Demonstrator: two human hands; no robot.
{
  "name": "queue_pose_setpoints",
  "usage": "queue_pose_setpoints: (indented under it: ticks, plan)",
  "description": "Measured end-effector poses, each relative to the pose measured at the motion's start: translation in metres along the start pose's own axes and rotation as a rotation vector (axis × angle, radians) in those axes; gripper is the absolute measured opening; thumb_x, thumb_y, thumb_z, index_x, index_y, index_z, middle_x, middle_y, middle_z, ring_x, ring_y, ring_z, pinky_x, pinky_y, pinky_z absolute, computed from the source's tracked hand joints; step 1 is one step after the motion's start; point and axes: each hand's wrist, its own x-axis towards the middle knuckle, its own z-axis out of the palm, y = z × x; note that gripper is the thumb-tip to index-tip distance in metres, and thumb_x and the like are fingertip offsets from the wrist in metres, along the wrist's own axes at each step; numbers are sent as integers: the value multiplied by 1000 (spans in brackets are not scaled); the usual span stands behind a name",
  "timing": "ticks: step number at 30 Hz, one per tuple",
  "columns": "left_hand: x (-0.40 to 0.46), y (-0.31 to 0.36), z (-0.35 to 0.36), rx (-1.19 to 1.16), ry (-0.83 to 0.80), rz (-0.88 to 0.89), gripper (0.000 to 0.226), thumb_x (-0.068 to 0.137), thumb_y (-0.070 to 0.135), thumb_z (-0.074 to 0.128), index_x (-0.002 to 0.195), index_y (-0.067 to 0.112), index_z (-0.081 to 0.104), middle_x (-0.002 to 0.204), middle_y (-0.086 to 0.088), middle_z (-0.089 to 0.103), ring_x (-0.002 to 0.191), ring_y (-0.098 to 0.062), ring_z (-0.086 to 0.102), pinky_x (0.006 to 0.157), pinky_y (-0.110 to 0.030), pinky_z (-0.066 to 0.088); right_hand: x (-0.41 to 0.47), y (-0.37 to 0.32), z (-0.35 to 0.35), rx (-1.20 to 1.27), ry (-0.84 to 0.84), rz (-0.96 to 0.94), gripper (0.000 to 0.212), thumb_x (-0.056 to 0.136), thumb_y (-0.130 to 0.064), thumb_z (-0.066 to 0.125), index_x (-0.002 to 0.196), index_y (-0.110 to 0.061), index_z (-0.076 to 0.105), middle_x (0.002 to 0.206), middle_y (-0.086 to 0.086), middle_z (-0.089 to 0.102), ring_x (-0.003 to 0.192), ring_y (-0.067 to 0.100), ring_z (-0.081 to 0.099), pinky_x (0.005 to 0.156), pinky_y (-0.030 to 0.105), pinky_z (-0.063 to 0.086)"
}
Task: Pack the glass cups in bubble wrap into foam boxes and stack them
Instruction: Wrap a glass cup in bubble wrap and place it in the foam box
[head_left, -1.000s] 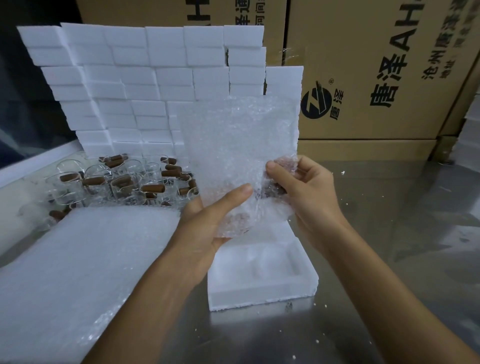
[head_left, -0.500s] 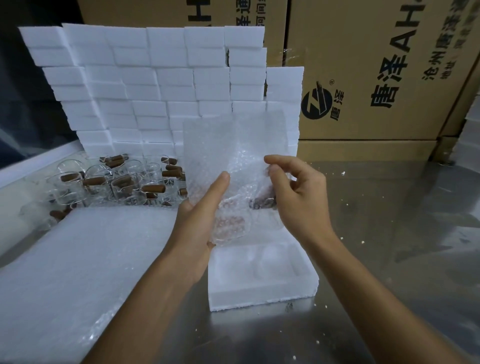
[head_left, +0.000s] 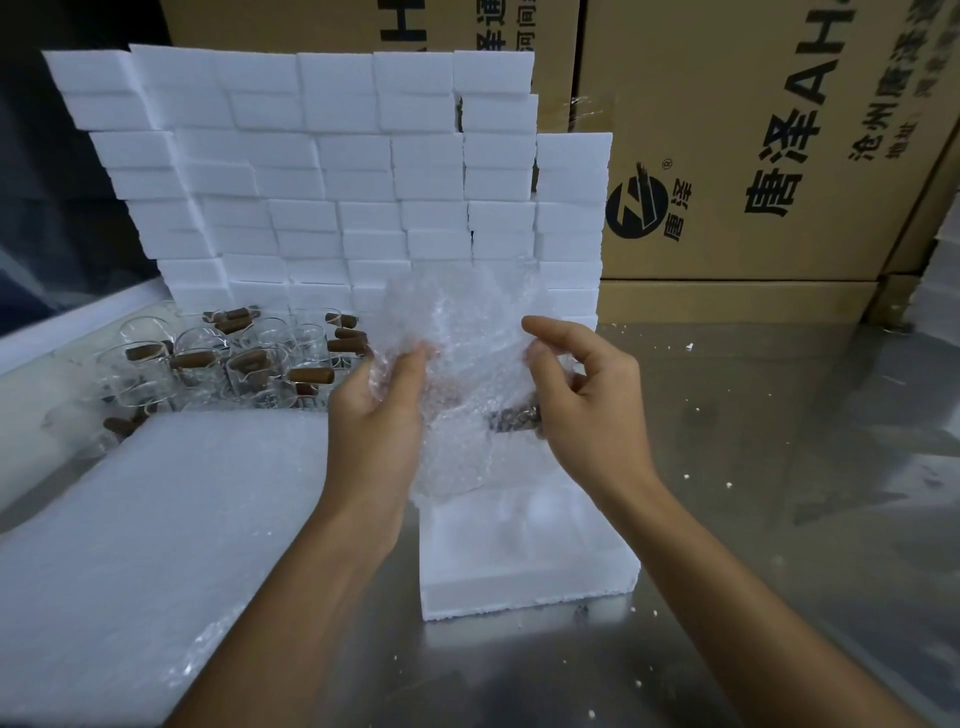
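Note:
A glass cup with a brown handle (head_left: 511, 420) sits inside a sheet of bubble wrap (head_left: 457, 332), held in the air between both hands. My left hand (head_left: 382, 410) grips the wrapped cup from the left, thumb on the wrap. My right hand (head_left: 587, 395) curls round the wrap at the handle side. Directly below lies an open white foam box (head_left: 524, 577) with a moulded hollow. Several unwrapped glass cups (head_left: 228, 364) with brown handles stand at the back left.
A wall of stacked white foam boxes (head_left: 322, 171) rises behind the cups. A stack of bubble wrap sheets (head_left: 140, 545) lies at the front left. Brown cardboard cartons (head_left: 769, 145) stand at the back. The steel table (head_left: 779, 467) stretches to the right, dotted with foam crumbs.
The upright bubble wrap sheet has been folded down and crumpled round the cup. My left thumb has shifted up onto the wrap and my right fingers have curled over it.

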Motion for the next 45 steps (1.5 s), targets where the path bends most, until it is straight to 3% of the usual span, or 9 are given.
queue_pose_setpoints:
  ticks: [5,10,13,19,24,29,34,37,45]
  plan:
    - [-2,5,-1,22,43,69,31,91,53,58,106,29,72,99,12,76,98,-12,71,93,-51,55,0,3,4,-45,-96,44,31,103,-19,48,129,-18,65,60,-20,56,49,3,45,56,27,47]
    - [-2,10,-2,-6,43,59,28,95,51,54,106,31,70,101,8,76,98,-14,72,91,-51,56,-7,-3,4,-147,-205,-83,59,103,-43,41,79,9,56,63,21,43,58,26,36,54,33,32]
    - [0,12,-4,-32,59,40,34,96,50,54,114,25,68,104,5,76,101,-16,72,94,-50,55,-11,-8,7,-271,-234,-260,60,101,-48,38,58,-8,31,52,1,31,57,12,34,53,23,28]
    - [-4,19,-1,-90,52,2,57,84,60,57,125,20,63,114,-1,73,109,-21,69,97,-52,52,-12,-5,11,-235,-197,-300,55,101,-43,47,52,-18,43,50,-17,44,62,7,51,59,24,41]
    - [-5,19,2,-157,11,9,31,94,44,56,109,20,68,96,1,77,89,-18,75,69,-35,61,-13,-6,12,-14,-145,-114,66,100,-39,55,43,-24,27,37,-13,33,36,4,36,47,15,29]
    - [-7,22,3,-220,-67,-56,22,98,35,56,88,22,72,87,-1,76,82,-20,75,63,-34,59,-9,-4,11,147,-90,130,62,99,-40,55,55,-17,18,52,1,18,46,14,18,45,22,21]
    - [0,32,-7,-305,-161,-145,29,83,25,65,107,10,63,95,-7,69,87,-21,69,71,-31,57,-5,-8,7,110,-63,43,61,100,-26,55,51,-24,20,48,-11,17,44,8,16,43,17,20]
    - [6,35,-18,-207,-131,-87,6,86,14,67,90,16,63,83,0,69,76,-16,65,70,-29,48,-2,-10,5,88,-55,-11,58,100,-21,54,53,-21,21,48,-10,17,45,8,18,45,21,20]
    - [12,41,-28,-149,-90,42,38,59,10,79,95,14,68,91,-11,69,70,-15,71,62,-23,57,1,-10,1,49,-15,-107,56,101,-15,53,54,-18,22,49,-9,20,47,7,21,48,20,22]
